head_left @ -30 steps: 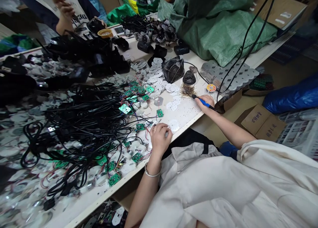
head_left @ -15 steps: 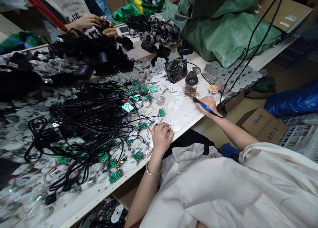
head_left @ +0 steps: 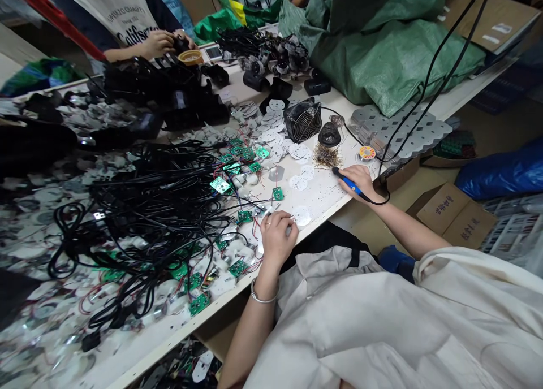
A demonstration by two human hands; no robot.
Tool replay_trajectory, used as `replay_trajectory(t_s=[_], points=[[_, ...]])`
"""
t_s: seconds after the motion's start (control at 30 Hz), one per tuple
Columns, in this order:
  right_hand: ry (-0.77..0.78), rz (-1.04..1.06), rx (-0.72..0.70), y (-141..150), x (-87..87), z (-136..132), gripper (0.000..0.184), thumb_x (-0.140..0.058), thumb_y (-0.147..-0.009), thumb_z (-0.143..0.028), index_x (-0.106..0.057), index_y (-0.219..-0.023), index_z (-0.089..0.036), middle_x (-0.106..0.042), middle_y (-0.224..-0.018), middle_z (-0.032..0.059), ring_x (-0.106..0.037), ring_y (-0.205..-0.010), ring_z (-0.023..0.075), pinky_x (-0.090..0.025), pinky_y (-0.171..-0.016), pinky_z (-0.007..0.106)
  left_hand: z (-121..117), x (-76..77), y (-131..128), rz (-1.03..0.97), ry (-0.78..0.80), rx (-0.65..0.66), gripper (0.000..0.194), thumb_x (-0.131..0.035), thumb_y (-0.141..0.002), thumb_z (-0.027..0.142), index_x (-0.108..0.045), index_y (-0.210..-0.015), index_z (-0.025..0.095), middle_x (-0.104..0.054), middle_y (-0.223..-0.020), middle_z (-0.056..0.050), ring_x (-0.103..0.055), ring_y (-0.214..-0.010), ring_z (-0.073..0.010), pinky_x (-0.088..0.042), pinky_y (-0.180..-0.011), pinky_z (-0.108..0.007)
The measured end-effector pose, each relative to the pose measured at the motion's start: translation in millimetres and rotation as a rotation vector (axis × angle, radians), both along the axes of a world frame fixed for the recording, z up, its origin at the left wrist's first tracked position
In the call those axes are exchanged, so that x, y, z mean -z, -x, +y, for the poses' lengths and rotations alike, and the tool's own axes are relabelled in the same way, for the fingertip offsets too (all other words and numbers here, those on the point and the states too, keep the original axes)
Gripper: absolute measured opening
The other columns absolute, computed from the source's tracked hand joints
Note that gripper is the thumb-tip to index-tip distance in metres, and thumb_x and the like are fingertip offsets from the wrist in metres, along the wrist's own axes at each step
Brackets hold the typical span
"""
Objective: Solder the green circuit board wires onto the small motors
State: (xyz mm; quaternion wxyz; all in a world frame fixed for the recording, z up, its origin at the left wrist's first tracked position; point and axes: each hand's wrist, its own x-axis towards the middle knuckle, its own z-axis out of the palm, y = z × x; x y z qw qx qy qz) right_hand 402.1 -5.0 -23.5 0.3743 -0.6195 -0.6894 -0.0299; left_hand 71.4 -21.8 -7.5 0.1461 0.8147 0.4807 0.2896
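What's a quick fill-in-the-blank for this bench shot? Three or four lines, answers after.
The right hand grips a soldering iron with a ____ handle.
The left hand wears a metal ____ at the wrist.
The small circuit boards are ____.
A tangled heap of ____ cables lies beside them.

Answers: blue; bracelet; green; black.

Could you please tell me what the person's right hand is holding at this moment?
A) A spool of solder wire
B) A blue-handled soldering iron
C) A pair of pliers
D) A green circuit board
B. The right hand is closed around the blue-handled soldering iron, with its black cord trailing past the wrist.
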Motion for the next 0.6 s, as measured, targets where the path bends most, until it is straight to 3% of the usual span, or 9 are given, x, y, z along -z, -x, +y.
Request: replay_trajectory(t_s=[0.3, 0.47, 0.6], points=[[0.038, -0.048, -0.054, -7.6, 4.2, 3.9, 0.026, -0.056, -0.093, -0.027, -0.077, -0.108, -0.031, -0.072, -0.105, 0.0065, -0.065, -0.102, 0.0238, -0.048, -0.09, 0.043, -0.1, -0.7, -0.1, -0.01, -0.02, 0.008, 0.012, -0.06, -0.089, 0.022, -0.065, -0.078, 0.023, -0.073, -0.105, -0.005, -0.067, -0.11, -0.0253, -0.04, -0.109, -0.051], [0.05, -0.078, -0.118, -7.8, 3.5, 0.7, 0.022, -0.058, -0.092, -0.03, -0.078, -0.103, -0.032, -0.073, -0.103, 0.0052, -0.066, -0.099, 0.0221, -0.05, -0.09, 0.041, -0.3, -2.0, -0.8, -0.007, -0.014, 0.009, 0.013, -0.059, -0.09, 0.022, -0.065, -0.078, 0.023, -0.074, -0.105, -0.005, -0.067, -0.11, -0.0251, -0.04, -0.109, -0.05], [0.031, -0.056, -0.054, -4.0, 2.9, -4.0, 0.027, -0.054, -0.096, -0.033, -0.074, -0.113, -0.028, -0.075, -0.107, 0.0085, -0.068, -0.102, 0.0242, -0.049, -0.093, 0.044, 0.7, -2.1, -1.0, 0.0, 0.007, 0.002, 0.014, -0.058, -0.091, 0.023, -0.065, -0.078, 0.024, -0.074, -0.106, -0.005, -0.067, -0.11, -0.025, -0.039, -0.111, -0.05]])
